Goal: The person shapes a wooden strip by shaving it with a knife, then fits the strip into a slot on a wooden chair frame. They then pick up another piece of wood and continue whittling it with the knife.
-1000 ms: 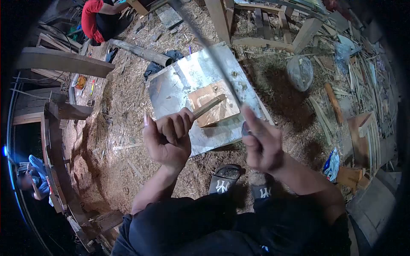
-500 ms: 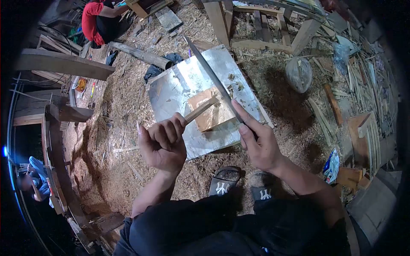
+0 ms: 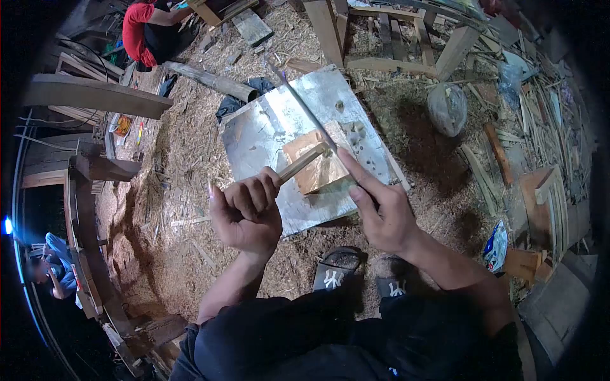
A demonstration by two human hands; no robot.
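Head view, left hand: the left hand is closed in a fist round a pale, slim wooden stick, near edge of the board.
Head view, right hand: the right hand grips a long, dark, narrow metal bar, forefinger laid along it.
Stick: its far end is over the board, beside the bar; whether they touch, I cannot tell. Probably light, stiff and dry, with little slip; best held at the near end, fingers clear of the bar.
Bar: it slants across the board, its tip beyond the far edge. Likely rigid and heavier than the stick, perhaps slick and sharp-edged; best held at the near end.
Block: a squarish, light-brown wooden block lies on the board, under the stick's end. It looks solid and firm; opposite sides would give a sure hold.
Board: a flat, silvery square board, probably rigid, best taken by opposite edges.
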